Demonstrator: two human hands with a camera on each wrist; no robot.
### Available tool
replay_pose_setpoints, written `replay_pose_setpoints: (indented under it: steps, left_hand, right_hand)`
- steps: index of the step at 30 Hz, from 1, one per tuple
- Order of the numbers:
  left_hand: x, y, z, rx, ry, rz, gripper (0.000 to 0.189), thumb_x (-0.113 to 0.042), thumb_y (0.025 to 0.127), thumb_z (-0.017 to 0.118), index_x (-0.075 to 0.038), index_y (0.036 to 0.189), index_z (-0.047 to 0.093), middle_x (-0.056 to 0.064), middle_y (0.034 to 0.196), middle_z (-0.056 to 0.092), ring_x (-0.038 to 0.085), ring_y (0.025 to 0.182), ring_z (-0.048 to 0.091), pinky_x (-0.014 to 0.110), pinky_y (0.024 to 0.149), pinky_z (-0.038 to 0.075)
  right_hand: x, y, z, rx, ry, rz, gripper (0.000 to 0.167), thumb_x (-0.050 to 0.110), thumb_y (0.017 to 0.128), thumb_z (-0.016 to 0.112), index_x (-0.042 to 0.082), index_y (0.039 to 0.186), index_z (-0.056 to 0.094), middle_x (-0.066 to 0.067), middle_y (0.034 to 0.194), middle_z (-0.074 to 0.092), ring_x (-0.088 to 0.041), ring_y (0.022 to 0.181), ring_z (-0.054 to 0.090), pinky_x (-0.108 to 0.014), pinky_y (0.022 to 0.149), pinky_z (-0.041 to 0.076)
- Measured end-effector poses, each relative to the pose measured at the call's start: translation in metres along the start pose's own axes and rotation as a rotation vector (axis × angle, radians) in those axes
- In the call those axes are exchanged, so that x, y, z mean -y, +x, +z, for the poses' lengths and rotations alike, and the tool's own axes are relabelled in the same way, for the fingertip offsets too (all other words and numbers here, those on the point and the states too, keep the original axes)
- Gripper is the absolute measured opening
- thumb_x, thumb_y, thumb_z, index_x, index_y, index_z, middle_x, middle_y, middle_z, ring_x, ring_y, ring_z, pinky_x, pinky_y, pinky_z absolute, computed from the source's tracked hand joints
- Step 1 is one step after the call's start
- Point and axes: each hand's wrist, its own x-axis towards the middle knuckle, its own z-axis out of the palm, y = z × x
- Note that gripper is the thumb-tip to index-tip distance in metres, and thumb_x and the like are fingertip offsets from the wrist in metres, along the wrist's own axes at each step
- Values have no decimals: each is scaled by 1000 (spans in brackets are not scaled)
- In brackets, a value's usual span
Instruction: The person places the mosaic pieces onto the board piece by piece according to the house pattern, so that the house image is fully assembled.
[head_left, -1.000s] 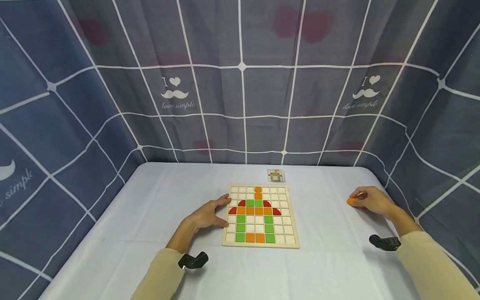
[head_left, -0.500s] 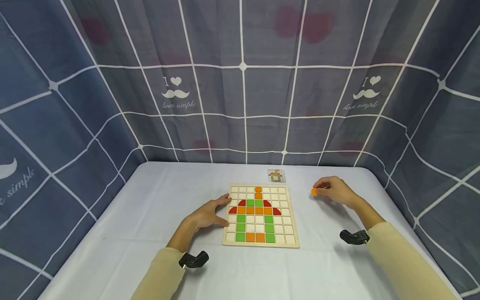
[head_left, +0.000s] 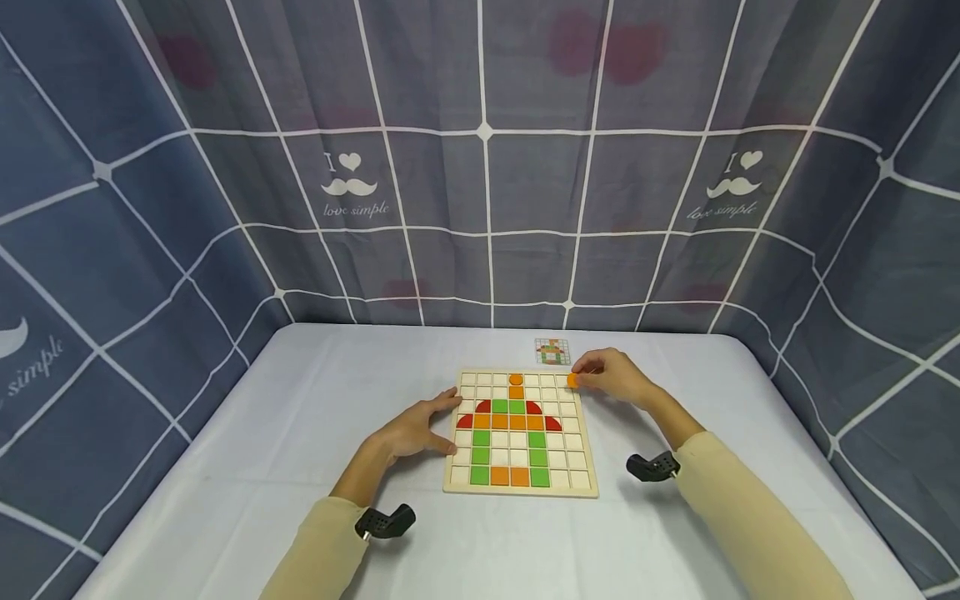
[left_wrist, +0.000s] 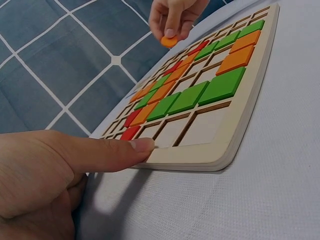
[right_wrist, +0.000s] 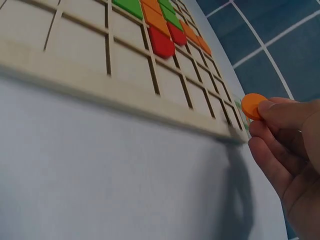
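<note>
A wooden grid board (head_left: 585, 467) lies on the table, with green, orange and red tiles set in its cells. At its top row sits an orange round tile (head_left: 516, 379) above an orange square tile (head_left: 517, 392). My right hand (head_left: 617, 377) pinches another orange round tile (right_wrist: 254, 106) between thumb and fingers, over the board's far right corner. My left hand (head_left: 411, 428) rests at the board's left edge, fingers spread, the thumb (left_wrist: 142, 145) lying on the rim in the left wrist view.
A small pattern card (head_left: 552, 351) lies just beyond the board, near my right hand. White cloth covers the table (head_left: 337, 358). A dark checked curtain (head_left: 442, 183) stands round the back and sides.
My right hand has carried the orange round tile leftward from the table's right side to the board's far right corner. The left hand and board have stayed in place.
</note>
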Motion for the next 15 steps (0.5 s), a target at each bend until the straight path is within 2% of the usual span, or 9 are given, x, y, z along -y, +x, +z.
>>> replay_pose_setpoints:
  steps: [8, 15]
  left_hand:
    - [0, -1, 0, 6, -13, -1, 93, -7, 69, 93, -15, 153, 53, -2, 169, 27, 31, 156, 15, 62, 121, 15]
    - [0, -1, 0, 6, -24, 8, 93, -5, 70, 93, -14, 153, 53, -1, 169, 27, 31, 156, 14, 61, 121, 14]
  right_hand:
    - [16, 21, 18, 20, -4, -50, 9, 12, 95, 76, 10, 103, 78, 0, 95, 72, -21, 87, 63, -34, 76, 52]
    - [25, 37, 33, 54, -31, -105, 6, 10, 95, 75, 9, 101, 78, 0, 95, 73, -18, 84, 66, -34, 75, 56]
